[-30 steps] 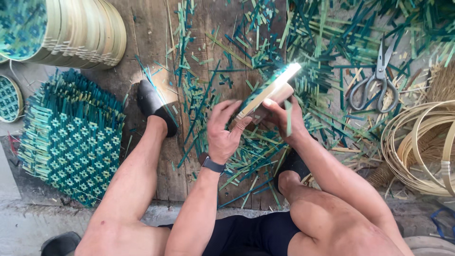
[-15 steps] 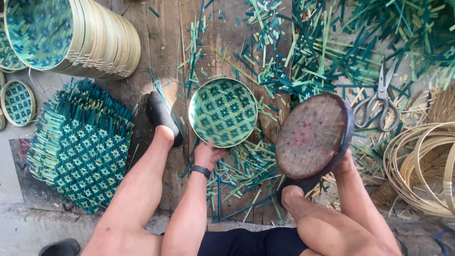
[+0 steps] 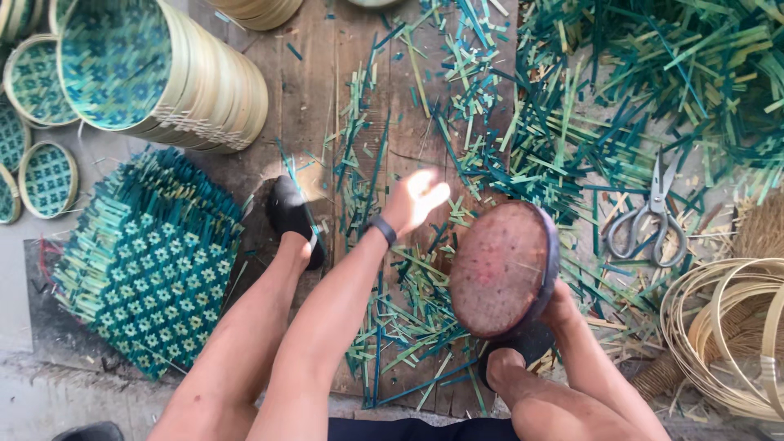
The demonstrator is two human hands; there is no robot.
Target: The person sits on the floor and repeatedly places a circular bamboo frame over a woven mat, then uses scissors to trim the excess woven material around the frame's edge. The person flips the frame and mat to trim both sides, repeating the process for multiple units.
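Observation:
My right hand point(image 3: 562, 304) grips the edge of a round brown disc-shaped mould point(image 3: 500, 271), held up and tilted over my right knee; the disc hides most of the hand. My left hand point(image 3: 416, 200), with a dark band at the wrist, reaches out over the wooden board point(image 3: 318, 106) with its fingers apart and nothing in it. It is blurred and lit by sun. Green and pale bamboo strip offcuts point(image 3: 392, 327) lie under both hands.
A stack of round woven trays point(image 3: 180, 82) lies on its side at the top left. A pile of square green woven mats point(image 3: 147, 261) sits at the left, with small woven rounds point(image 3: 47, 178) beside it. Scissors point(image 3: 653, 216), bamboo hoops point(image 3: 727, 335) and loose strips point(image 3: 621, 90) are on the right.
The round green woven tray that my left hand held is gone from it; the hand now reaches forward with nothing in it. My right hand has lowered the brown mould towards the middle.

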